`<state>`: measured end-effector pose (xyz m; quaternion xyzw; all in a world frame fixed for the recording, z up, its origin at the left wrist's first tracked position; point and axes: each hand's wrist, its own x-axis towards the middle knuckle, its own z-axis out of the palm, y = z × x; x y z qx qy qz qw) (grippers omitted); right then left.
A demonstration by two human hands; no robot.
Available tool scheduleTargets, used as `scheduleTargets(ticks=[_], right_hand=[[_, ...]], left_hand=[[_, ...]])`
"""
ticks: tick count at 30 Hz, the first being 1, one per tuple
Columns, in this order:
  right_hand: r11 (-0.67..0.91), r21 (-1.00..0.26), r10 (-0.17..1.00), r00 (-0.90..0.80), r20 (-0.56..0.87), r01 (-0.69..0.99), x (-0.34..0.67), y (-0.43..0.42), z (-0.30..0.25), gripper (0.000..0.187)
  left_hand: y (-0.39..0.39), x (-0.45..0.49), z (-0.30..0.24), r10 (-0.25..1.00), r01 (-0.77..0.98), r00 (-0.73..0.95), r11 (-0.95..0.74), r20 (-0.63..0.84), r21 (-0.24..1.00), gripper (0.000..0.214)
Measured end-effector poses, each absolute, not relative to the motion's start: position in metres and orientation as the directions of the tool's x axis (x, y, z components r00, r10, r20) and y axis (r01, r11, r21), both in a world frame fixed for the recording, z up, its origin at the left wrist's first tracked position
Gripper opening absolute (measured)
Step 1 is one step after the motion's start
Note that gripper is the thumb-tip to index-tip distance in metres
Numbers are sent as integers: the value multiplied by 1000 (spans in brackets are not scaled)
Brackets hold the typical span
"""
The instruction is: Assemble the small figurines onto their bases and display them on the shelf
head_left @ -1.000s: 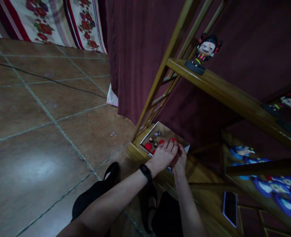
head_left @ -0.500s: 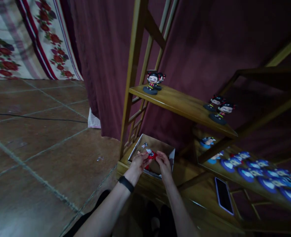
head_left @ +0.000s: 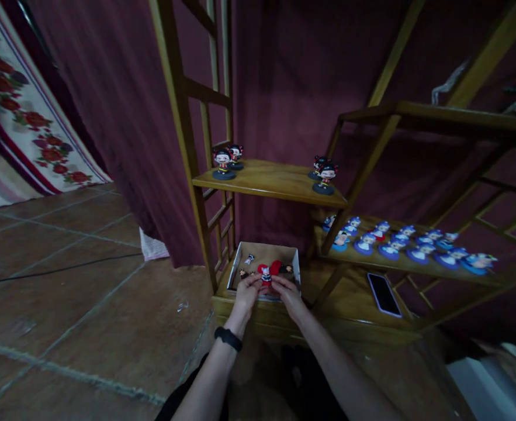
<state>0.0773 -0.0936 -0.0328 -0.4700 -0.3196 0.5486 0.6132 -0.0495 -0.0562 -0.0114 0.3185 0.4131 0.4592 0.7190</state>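
Observation:
My left hand (head_left: 247, 292) and my right hand (head_left: 286, 290) meet just above the near edge of a shallow cardboard box (head_left: 293, 264) on the lowest wooden shelf. Both pinch a small figurine (head_left: 266, 275) with a red part between their fingertips. More small figure parts and red pieces (head_left: 275, 267) lie loose in the box. A black band sits on my left wrist.
Black-haired figurines on dark bases (head_left: 223, 162) (head_left: 325, 176) stand on the upper shelf (head_left: 275, 180). Several blue figurines (head_left: 398, 244) line the middle shelf at right. A phone (head_left: 383, 294) lies on the low shelf. Maroon curtain behind; tiled floor at left.
The view has swung up and right, so more of the shelves shows. My hands have lifted a small figurine out of the box and hold it between them.

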Motion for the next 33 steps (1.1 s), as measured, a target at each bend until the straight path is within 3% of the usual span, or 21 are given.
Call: scheduleTargets(ticks=[10, 21, 33], right_hand=[[-144, -784, 957, 117, -266, -604, 86, -131, -38, 28], [-195, -722, 933, 101, -345, -664, 81, -132, -47, 23], [-52, -826, 967, 180, -183, -561, 73, -133, -33, 26]], left_hand=[[-77, -55, -25, 844, -259, 460, 425, -277, 867, 29], [-80, -58, -32, 823, -227, 437, 490, -362, 842, 26], [-76, -62, -20, 836, -291, 374, 517, -402, 805, 16]])
